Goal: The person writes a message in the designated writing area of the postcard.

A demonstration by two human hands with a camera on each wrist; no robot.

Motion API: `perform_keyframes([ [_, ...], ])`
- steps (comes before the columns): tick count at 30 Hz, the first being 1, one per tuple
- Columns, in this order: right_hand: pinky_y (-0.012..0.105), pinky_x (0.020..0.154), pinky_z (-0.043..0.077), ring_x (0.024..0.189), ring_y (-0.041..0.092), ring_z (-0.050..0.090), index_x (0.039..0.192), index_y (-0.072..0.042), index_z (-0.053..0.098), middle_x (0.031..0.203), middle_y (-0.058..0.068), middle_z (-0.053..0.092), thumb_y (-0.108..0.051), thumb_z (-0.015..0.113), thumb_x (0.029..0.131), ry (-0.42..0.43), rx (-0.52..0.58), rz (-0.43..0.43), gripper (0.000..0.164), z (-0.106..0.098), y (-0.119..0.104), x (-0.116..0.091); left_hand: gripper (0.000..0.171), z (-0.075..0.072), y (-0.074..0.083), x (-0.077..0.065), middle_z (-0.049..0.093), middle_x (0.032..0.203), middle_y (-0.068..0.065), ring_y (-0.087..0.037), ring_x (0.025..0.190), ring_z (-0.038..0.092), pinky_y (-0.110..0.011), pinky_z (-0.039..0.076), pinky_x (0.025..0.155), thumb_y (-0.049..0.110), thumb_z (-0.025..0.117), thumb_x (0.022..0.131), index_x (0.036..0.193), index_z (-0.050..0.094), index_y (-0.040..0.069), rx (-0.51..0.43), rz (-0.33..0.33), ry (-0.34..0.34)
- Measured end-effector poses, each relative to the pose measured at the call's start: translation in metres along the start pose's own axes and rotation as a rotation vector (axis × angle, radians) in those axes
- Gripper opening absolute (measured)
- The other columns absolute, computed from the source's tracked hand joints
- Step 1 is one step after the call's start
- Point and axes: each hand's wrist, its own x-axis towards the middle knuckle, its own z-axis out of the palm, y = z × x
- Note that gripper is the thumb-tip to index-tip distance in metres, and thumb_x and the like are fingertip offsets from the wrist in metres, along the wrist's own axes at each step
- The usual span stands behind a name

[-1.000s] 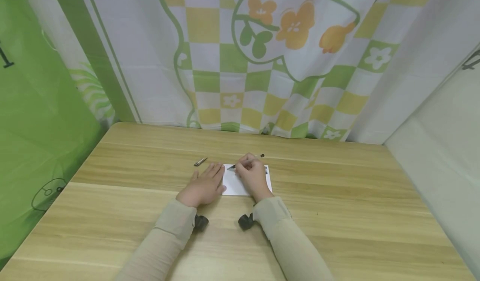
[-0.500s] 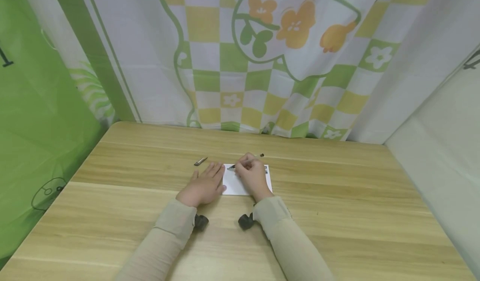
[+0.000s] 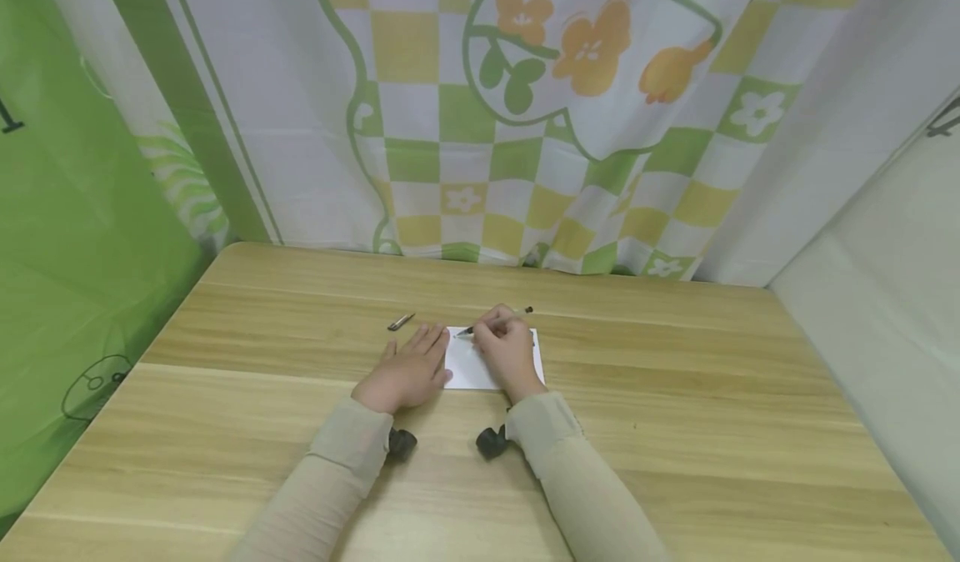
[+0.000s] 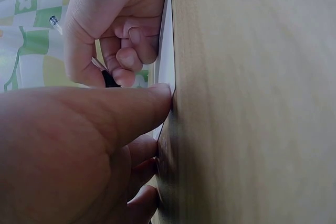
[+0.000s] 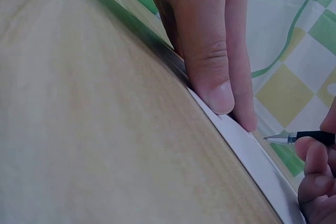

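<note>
Wooden surface (image 3: 697,429): carries white paper (image 3: 468,370), flat | left hand (image 3: 407,375): fingers extended, touching its left edge | right hand (image 3: 508,353): pinching pen (image 5: 312,136) | pen: tip shifted slightly right, small dark mark (image 3: 454,337) now beside it; writing judged under way

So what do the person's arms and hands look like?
The left hand and right hand are bare, without gloves. The left sleeve and right sleeve are long and pale beige, each ending in a wide cuff. A rounded black piece sticks out beside each cuff.
</note>
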Motion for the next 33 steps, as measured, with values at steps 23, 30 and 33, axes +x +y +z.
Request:
perform_keyframes([
  [23, 0.024, 0.06, 0.049, 0.066, 0.016, 0.059, 0.081, -0.01, 0.068, 0.077, 0.001, 0.065, -0.012, 0.061, 0.086, -0.003, -0.045, 0.008, 0.008, 0.0, 0.0, -0.001, 0.069, 0.005, -0.005, 0.007, 0.003, 0.17, -0.008, -0.029, 0.156, 0.0, -0.067, 0.0, 0.119, 0.038, 0.042, 0.109, 0.163, 0.012, 0.008, 0.008, -0.001, -0.007],
  [30, 0.025, 0.062, 0.05, 0.067, 0.017, 0.06, 0.081, -0.01, 0.067, 0.077, 0.002, 0.066, -0.011, 0.062, 0.085, 0.006, -0.046, 0.02, 0.007, 0.0, 0.0, -0.001, 0.07, 0.008, -0.008, 0.01, 0.002, 0.17, -0.007, -0.029, 0.156, -0.001, -0.067, 0.0, 0.119, 0.04, 0.042, 0.108, 0.163, 0.011, 0.009, 0.007, 0.0, -0.006],
  [33, 0.025, 0.062, 0.05, 0.066, 0.018, 0.06, 0.081, -0.01, 0.067, 0.076, 0.002, 0.066, -0.011, 0.062, 0.085, 0.014, -0.042, 0.017, 0.007, 0.0, 0.0, -0.001, 0.07, 0.008, -0.008, 0.01, 0.003, 0.17, -0.006, -0.029, 0.156, 0.0, -0.067, 0.0, 0.119, 0.04, 0.042, 0.109, 0.163, 0.011, 0.009, 0.007, 0.0, -0.008],
])
